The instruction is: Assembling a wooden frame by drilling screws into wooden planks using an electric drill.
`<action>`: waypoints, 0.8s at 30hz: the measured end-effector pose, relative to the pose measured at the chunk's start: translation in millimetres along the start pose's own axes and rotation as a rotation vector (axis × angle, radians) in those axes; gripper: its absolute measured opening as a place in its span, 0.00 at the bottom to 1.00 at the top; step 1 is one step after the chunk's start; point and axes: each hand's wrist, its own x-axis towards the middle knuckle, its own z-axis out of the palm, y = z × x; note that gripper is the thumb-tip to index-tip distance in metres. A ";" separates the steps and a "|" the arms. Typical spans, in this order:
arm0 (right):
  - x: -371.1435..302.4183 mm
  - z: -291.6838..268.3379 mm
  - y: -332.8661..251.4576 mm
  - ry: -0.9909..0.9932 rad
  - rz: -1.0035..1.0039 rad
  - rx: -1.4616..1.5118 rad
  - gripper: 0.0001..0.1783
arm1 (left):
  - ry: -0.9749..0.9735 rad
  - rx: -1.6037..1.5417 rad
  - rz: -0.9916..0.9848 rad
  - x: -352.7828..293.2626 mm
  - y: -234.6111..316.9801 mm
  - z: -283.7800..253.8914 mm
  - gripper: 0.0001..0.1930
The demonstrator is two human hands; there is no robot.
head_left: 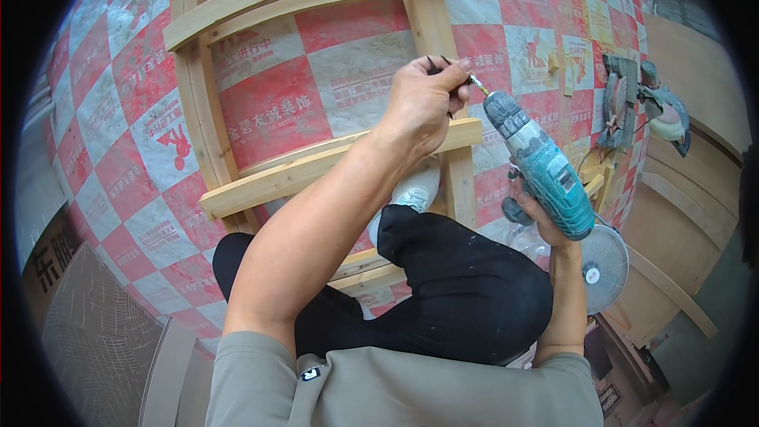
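My right hand (538,209) is wrapped round the handle of a teal and grey cordless drill (545,170), which points up and to the left. Pinched in my left hand (423,99) are several dark screws (433,68), their points sticking out between the fingers. The fingertips of that hand meet the end of the drill's bit (478,87); whether a screw sits on the bit is hard to make out. Below both hands lies a ladder-like frame of pale timber (198,103), with crosspieces (292,178) laid over its two long rails.
Red and white checked sheeting (356,83) covers the floor. A power tool (664,111) lies at the right beside a dusty grey piece (619,103). A round fan (605,269) stands near my right forearm. Boards (680,190) lie at the far right. My shoe (417,186) is by the frame.
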 end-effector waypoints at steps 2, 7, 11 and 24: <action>-9.6 -20.2 2.4 -0.003 -0.207 -0.436 0.12 | 0.012 -0.086 -0.050 2.6 -16.2 7.4 0.07; -22.9 -28.7 7.4 0.019 -0.022 -0.214 0.13 | 0.077 -0.258 -0.130 6.3 -39.0 7.6 0.08; -33.1 -27.7 19.3 -0.034 -0.036 -0.324 0.12 | 0.115 -0.230 -0.138 -0.4 -60.6 1.0 0.08; -70.8 -30.5 33.3 -0.070 0.049 -0.227 0.07 | 0.326 -0.417 -0.176 -31.1 -133.5 -19.1 0.08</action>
